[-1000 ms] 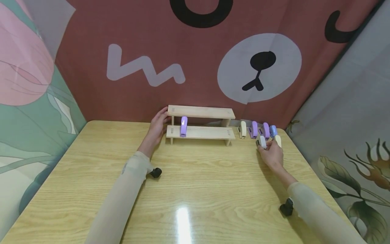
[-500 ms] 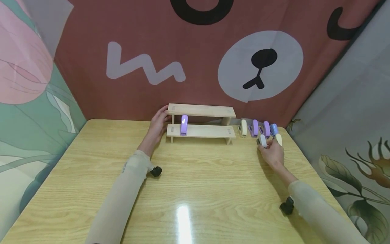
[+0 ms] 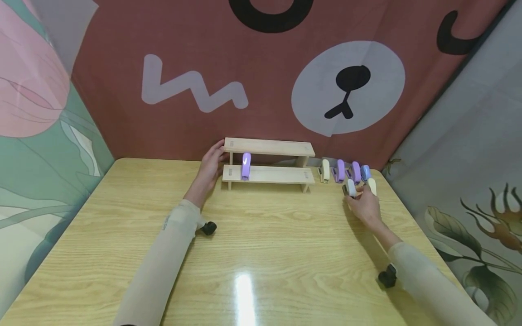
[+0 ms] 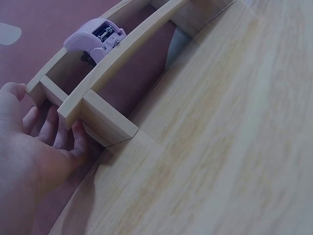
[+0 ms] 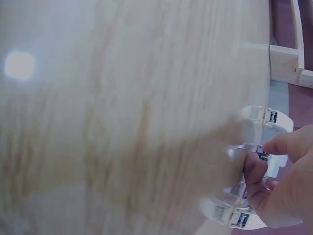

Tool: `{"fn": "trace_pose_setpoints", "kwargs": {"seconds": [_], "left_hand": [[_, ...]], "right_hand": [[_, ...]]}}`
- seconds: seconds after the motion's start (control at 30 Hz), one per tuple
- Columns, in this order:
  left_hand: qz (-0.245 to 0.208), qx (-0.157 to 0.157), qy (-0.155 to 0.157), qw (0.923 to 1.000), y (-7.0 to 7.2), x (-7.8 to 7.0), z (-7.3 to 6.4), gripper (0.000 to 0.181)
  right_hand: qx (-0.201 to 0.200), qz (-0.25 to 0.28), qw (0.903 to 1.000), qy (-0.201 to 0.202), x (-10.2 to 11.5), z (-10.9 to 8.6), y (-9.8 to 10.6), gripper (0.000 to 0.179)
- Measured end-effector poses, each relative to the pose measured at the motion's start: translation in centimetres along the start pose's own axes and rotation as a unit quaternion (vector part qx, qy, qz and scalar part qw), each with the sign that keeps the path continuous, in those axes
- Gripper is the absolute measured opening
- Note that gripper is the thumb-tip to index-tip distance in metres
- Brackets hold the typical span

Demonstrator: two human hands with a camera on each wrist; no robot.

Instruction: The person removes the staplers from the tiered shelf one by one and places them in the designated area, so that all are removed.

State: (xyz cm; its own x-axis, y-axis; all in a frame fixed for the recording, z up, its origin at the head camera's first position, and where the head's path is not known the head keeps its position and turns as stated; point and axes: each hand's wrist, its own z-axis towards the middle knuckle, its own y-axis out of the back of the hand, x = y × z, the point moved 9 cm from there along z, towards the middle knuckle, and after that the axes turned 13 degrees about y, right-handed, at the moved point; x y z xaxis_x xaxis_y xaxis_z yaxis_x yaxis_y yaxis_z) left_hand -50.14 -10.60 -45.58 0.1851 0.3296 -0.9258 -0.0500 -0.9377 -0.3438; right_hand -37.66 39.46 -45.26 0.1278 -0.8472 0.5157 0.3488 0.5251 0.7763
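Note:
My left hand [image 3: 210,170] holds the left end of a two-tier wooden shelf [image 3: 277,175]. In the left wrist view its thumb lies against the upper tier's end, and the fingers curl in by the lower tier. A purple stapler [image 3: 246,166] stands upright on the lower tier, near the left end. To the right of the shelf, my right hand [image 3: 365,206] pinches a small white stapler [image 3: 351,187] between thumb and fingers. From the right wrist view, the fingers partly cover that stapler [image 5: 278,164], so whether it touches the table is unclear.
Behind the right hand stand a cream stapler [image 3: 324,171], two purple staplers [image 3: 339,171] and a blue one [image 3: 365,173]. Another cream stapler [image 3: 372,185] is close beside the hand. The wooden table [image 3: 261,240] backs onto a brown printed cloth [image 3: 261,59].
Both hands keep nearly the same place, the left at the shelf's end and the right on the white stapler. The right wrist has shifted slightly; the head view has tilted a little.

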Motion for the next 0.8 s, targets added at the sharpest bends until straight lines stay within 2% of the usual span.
{"fn": "trace_pose_setpoints", "kwargs": {"seconds": [0.13, 0.4, 0.6, 0.8], "left_hand": [[-0.002, 0.0, 0.0, 1.0, -0.1, -0.1, -0.1, 0.043], [0.0, -0.002, -0.002, 1.0, -0.1, -0.2, -0.2, 0.043], [-0.005, -0.005, 0.004, 1.0, 0.3, 0.0, 0.0, 0.043], [-0.003, -0.002, 0.002, 1.0, 0.1, 0.0, 0.0, 0.043]], "right_hand": [[-0.001, 0.003, 1.0, 0.003, 0.7, 0.0, 0.7, 0.047], [-0.006, 0.012, 0.9993, 0.036, 3.6, 0.5, 1.6, 0.046], [-0.019, 0.027, 0.9982, 0.051, 6.1, 0.8, 1.1, 0.041], [-0.035, 0.038, 0.9966, 0.064, 8.6, 1.3, 0.3, 0.034]]}}
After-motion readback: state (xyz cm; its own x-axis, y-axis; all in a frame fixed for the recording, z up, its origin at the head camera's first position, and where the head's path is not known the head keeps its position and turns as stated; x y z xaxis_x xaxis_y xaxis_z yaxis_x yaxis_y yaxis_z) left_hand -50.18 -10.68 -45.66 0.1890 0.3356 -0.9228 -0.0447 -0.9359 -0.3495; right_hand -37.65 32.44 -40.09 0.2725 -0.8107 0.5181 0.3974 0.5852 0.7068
